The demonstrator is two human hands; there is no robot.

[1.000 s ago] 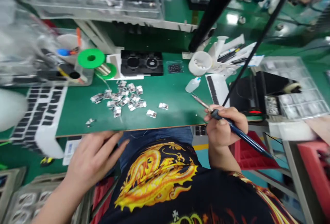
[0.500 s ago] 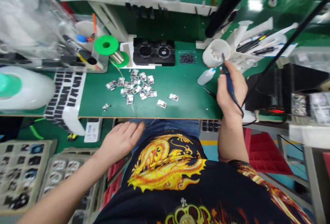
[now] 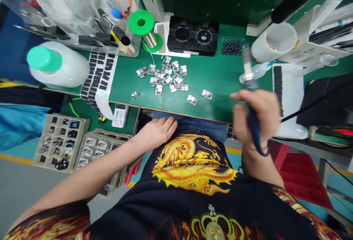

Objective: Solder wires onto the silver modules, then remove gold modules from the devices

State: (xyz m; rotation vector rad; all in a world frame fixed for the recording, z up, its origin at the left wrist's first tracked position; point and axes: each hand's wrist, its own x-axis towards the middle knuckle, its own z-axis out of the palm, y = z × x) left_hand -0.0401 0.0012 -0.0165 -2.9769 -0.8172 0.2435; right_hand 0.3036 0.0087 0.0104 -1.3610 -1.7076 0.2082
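Note:
My right hand (image 3: 260,113), raised over the right part of the green bench, grips a blue-handled soldering iron (image 3: 252,85); its metal end points away from me and is blurred. My left hand (image 3: 161,131) is low by the bench's front edge, over my lap, fingers curled together. It appears to pinch the thin solder wire, which runs from the green spool (image 3: 141,23) past the small metal parts; the fingertips are partly hidden. A pile of small silver metal connectors (image 3: 167,80) lies mid-bench. Two more connectors (image 3: 192,99) lie apart, nearer the edge.
Behind the pile are a black fixture (image 3: 193,35) and a tray of tiny black pieces (image 3: 233,45). At right stand a white cup (image 3: 274,43) and a small squeeze bottle (image 3: 257,71). A large white bottle (image 3: 68,67) stands left.
My right hand has drawn the soldering iron back from the white cup, toward me. My left hand stays low by the edge. The view has shifted, moving bench things rightward and up.

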